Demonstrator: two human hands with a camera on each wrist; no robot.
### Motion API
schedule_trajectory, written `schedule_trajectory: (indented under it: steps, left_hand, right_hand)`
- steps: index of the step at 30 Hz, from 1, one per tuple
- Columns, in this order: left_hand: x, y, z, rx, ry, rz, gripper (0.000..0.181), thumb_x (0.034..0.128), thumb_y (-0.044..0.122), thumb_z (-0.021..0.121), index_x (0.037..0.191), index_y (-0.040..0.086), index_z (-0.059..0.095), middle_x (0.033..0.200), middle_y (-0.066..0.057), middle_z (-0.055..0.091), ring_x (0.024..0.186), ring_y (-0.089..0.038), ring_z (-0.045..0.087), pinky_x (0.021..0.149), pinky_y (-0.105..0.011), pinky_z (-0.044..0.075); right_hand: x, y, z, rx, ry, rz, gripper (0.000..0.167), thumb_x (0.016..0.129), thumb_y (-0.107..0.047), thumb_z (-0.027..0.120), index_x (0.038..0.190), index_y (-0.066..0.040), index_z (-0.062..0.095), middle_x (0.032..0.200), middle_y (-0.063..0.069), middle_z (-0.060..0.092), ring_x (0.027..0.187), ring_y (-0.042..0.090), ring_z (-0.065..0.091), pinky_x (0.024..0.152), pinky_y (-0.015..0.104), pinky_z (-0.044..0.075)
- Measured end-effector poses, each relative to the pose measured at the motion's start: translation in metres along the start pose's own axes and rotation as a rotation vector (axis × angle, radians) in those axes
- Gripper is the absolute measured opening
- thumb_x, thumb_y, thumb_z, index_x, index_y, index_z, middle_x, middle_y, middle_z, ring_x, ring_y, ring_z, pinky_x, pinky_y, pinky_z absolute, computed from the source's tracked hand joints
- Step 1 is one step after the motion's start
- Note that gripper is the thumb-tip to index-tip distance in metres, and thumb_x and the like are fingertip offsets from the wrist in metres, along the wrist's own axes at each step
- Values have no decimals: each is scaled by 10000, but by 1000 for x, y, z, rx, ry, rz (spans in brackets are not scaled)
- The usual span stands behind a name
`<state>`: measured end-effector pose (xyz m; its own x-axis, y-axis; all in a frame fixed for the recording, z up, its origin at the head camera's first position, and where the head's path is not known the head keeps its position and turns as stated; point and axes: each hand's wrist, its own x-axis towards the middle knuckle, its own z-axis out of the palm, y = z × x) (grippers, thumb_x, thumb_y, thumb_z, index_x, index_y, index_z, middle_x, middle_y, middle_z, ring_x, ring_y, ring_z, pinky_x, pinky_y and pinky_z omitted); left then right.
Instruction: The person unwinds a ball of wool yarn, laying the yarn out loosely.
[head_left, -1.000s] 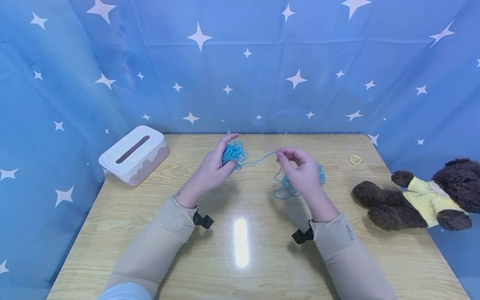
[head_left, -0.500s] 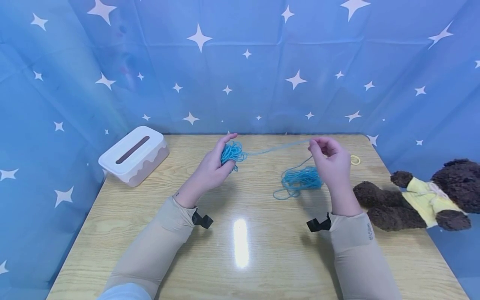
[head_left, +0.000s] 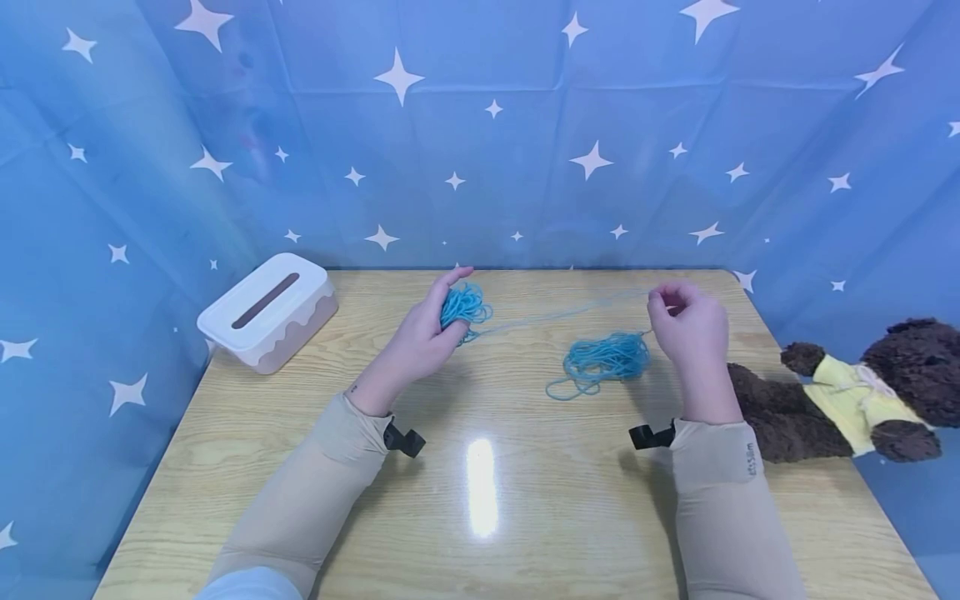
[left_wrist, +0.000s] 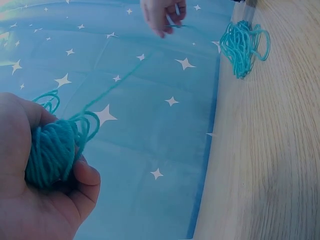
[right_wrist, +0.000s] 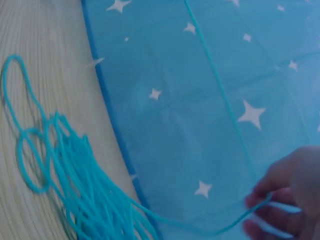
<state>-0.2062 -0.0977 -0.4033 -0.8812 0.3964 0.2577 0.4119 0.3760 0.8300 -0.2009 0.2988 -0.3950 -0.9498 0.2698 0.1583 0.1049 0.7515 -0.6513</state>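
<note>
My left hand (head_left: 422,333) grips a loosely wound ball of turquoise yarn (left_wrist: 52,152), with a few loops sticking out past the fingers. From this ball a single strand (right_wrist: 220,82) stretches across to my right hand (head_left: 692,333), raised over the table's right side. There the thumb and fingertips pinch the strand, as the right wrist view shows. Below and left of that hand, a loose heap of the same yarn (head_left: 606,358) lies on the table, with one loop spread toward the front. A length of yarn runs from the heap up to the pinching fingers.
A white and pinkish tissue box (head_left: 270,310) stands at the table's back left. On the right lies a dark brown teddy bear (head_left: 840,404) in a yellow top, partly behind my right forearm. A blue star-patterned curtain (head_left: 480,133) hangs behind the wooden table (head_left: 555,500).
My right hand has moved right, drawing out the strand between the hands and uncovering the yarn heap. It now hides the yellow ring seen earlier. The left hand has stayed nearly still.
</note>
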Motion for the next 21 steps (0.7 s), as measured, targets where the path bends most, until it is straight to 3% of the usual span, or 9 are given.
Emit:
schedule_trajectory:
  steps: [4, 11, 16, 19, 21]
  left_hand:
    - [0, 0, 0, -7, -2, -3, 762, 1050, 149, 540, 1725, 366, 262, 812, -25, 481, 599, -209, 449, 578, -340, 439]
    - [1, -2, 2, 2, -2, 12, 755, 1048, 148, 541, 1724, 345, 271, 820, -26, 488, 613, -215, 460, 590, -340, 441]
    - [0, 0, 5, 12, 0, 39, 749, 1041, 150, 543, 1721, 318, 281, 781, -11, 458, 595, -192, 439, 580, -330, 432]
    - [-1, 1, 6, 8, 0, 47, 752, 1037, 150, 546, 1720, 321, 283, 784, -6, 462, 603, -185, 441, 588, -329, 435]
    - [-1, 2, 6, 5, -3, 49, 753, 1039, 149, 548, 1722, 322, 281, 793, -10, 474, 612, -191, 451, 594, -332, 443]
  right_hand:
    - [4, 12, -4, -122, -165, 2, 463, 1143, -394, 493, 1349, -45, 716, 1352, 260, 726, 1199, 468, 673, 901, 608, 556]
    - [10, 24, 6, -271, -410, 15, 440, 1146, -349, 491, 1406, -43, 672, 1403, 289, 681, 1235, 499, 662, 956, 654, 549]
    - [1, -4, 21, -289, -494, -76, 528, 1134, -379, 526, 1524, -32, 605, 1575, 311, 567, 1446, 554, 529, 1163, 733, 448]
    - [-14, -31, 35, -230, -501, -184, 553, 1131, -413, 561, 1561, -66, 586, 1646, 273, 519, 1525, 532, 467, 1247, 724, 378]
    - [-27, -49, 48, -158, -495, -256, 551, 1125, -434, 590, 1572, -112, 586, 1666, 212, 522, 1486, 489, 535, 1254, 693, 399]
